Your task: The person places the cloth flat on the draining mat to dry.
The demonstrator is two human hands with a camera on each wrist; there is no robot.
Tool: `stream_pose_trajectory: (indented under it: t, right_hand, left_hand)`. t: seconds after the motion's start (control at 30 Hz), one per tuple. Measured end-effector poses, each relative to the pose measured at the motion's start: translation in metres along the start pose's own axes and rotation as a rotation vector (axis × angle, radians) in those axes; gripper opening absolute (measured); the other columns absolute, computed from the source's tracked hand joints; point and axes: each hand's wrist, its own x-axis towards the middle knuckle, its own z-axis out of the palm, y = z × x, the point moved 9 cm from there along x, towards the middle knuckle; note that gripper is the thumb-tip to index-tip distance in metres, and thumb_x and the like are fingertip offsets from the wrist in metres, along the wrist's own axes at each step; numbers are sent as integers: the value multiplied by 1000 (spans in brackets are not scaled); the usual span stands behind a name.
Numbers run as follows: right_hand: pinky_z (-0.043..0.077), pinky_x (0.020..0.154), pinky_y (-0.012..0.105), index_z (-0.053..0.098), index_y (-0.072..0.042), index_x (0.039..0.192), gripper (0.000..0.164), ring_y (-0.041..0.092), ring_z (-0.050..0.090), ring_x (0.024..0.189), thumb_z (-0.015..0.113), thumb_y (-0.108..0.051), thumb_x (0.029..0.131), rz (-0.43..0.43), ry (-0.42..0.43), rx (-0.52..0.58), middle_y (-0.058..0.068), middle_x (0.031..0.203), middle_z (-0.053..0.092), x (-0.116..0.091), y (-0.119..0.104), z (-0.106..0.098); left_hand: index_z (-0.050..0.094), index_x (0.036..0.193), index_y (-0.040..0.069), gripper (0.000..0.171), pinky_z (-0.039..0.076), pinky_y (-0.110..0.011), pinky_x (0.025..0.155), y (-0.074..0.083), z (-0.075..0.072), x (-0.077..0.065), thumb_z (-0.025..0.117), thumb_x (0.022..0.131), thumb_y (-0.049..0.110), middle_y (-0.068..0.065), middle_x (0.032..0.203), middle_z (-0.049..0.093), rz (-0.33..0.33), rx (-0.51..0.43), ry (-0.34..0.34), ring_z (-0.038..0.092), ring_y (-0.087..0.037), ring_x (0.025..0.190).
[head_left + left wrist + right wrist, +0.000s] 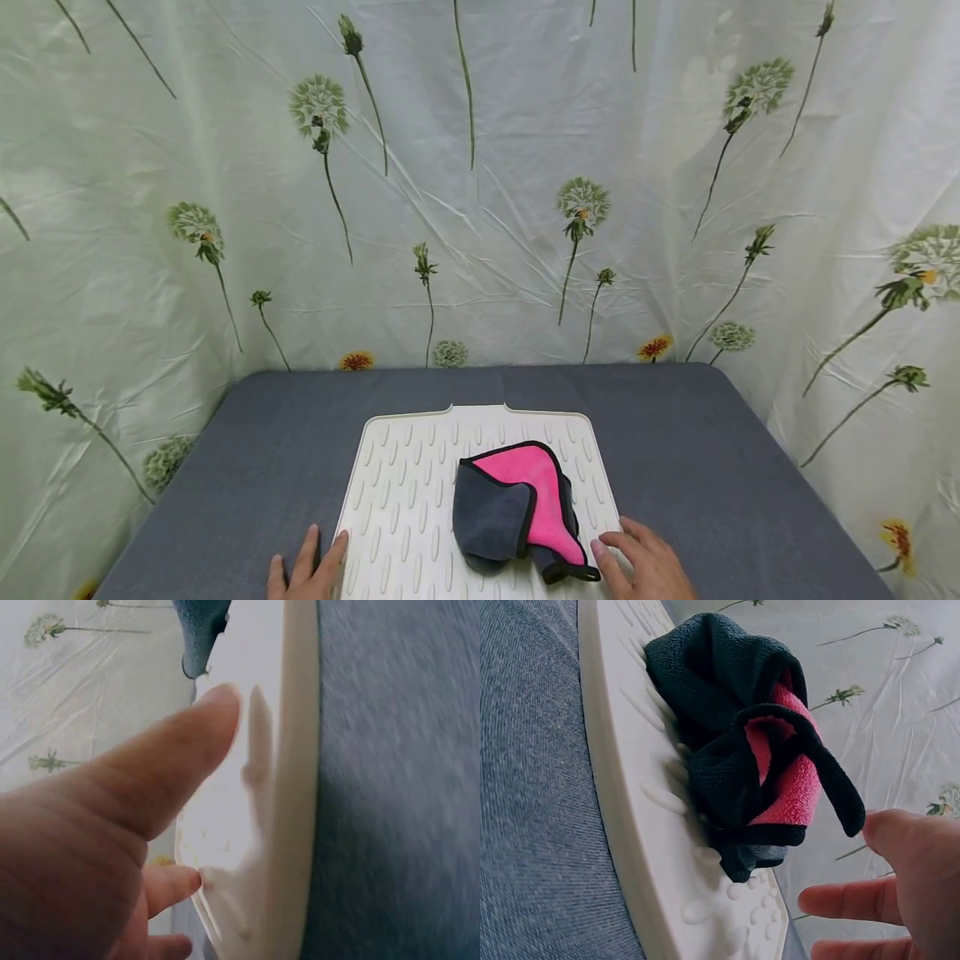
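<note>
A crumpled cloth (495,508), dark grey on one side and bright pink on the other with black edging, lies on a white ridged mat (397,517). My left hand (309,573) is at the mat's near left edge, fingers spread. In the left wrist view its thumb (184,746) stretches over the mat's rim. Beside the near right edge is my right hand (643,562), its fingers loosely bent with nothing between them. Seen from the right wrist, a black loop (840,787) on the cloth overlaps the thumb's tip (885,829).
The mat lies on a table covered in dark grey fabric (300,442). Behind it and along both sides hangs a pale curtain (495,250) printed with dandelions and orange flowers. The mat has a raised rim and a tab at its far end.
</note>
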Motion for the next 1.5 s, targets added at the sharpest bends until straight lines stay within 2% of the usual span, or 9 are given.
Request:
stream_pose_trajectory:
  t: [0.13, 0.27, 0.57, 0.9, 0.97, 1.1, 1.23, 1.4, 1.5]
  right_hand:
    - [50, 97, 64, 76, -24, 98, 33, 46, 63, 118, 61, -53, 97, -11, 19, 2, 19, 129, 67, -1, -2, -1]
    - [50, 97, 64, 76, -24, 97, 33, 45, 63, 117, 61, -53, 97, -26, 32, 5, 19, 128, 67, -2, -3, -2]
    - [49, 96, 67, 75, -22, 102, 38, 48, 62, 116, 61, -56, 95, -13, 9, 26, 21, 130, 66, -2, 1, 4]
    - [49, 98, 66, 76, -23, 100, 37, 48, 62, 119, 62, -56, 95, -10, 59, 36, 20, 129, 67, -7, 3, 4]
    - [48, 99, 66, 76, -23, 98, 33, 49, 61, 119, 63, -54, 95, -25, 90, 43, 21, 128, 68, -8, 1, 3]
    - [45, 102, 67, 75, -25, 91, 24, 51, 60, 123, 66, -47, 95, -58, 169, 62, 21, 126, 69, -13, -3, 0]
    - [40, 107, 68, 72, -25, 84, 23, 54, 54, 128, 66, -44, 96, -77, 219, 67, 20, 126, 69, -17, -6, -1]
    - [33, 111, 64, 64, -26, 73, 27, 52, 53, 129, 68, -42, 95, -105, 274, 62, 20, 122, 71, -20, -11, -1]
    - [34, 109, 66, 61, -28, 70, 29, 54, 55, 127, 68, -42, 95, -121, 285, 50, 19, 120, 72, -22, -14, 0]
  left_hand:
    - [47, 150, 10, 116, 15, -92, 98, 3, -3, 4, 62, 68, 90, -38, 160, 20, -150, -23, -62, 7, -85, 130]
    - [49, 149, 12, 117, 10, -94, 96, 12, -9, 6, 64, 64, 91, -33, 163, 19, -170, -45, -81, 4, -82, 134]
    - [56, 146, 21, 106, 18, -88, 105, 48, -4, 3, 64, 65, 90, -21, 166, 28, -55, -29, -1, 15, -72, 142]
    - [69, 126, 25, 77, 40, -79, 94, 109, -12, -26, 77, 68, 74, -12, 152, 47, 216, -38, 405, 46, -58, 132]
    - [70, 124, 26, 73, 42, -77, 94, 115, -11, -27, 77, 69, 73, -12, 150, 49, 237, -47, 414, 48, -56, 131]
    - [69, 126, 26, 70, 39, -75, 101, 122, -4, -25, 73, 74, 73, -13, 154, 47, 218, -101, 286, 43, -56, 136]
    - [68, 128, 24, 68, 39, -74, 103, 136, -4, -24, 76, 75, 67, -12, 155, 43, 229, -153, 265, 42, -54, 136]
    - [69, 123, 24, 63, 43, -70, 100, 160, -12, -28, 81, 73, 60, -10, 153, 44, 276, -174, 369, 45, -49, 133]
    - [73, 110, 26, 50, 47, -67, 94, 175, -20, -36, 85, 71, 55, -7, 145, 54, 341, -162, 510, 52, -44, 126]
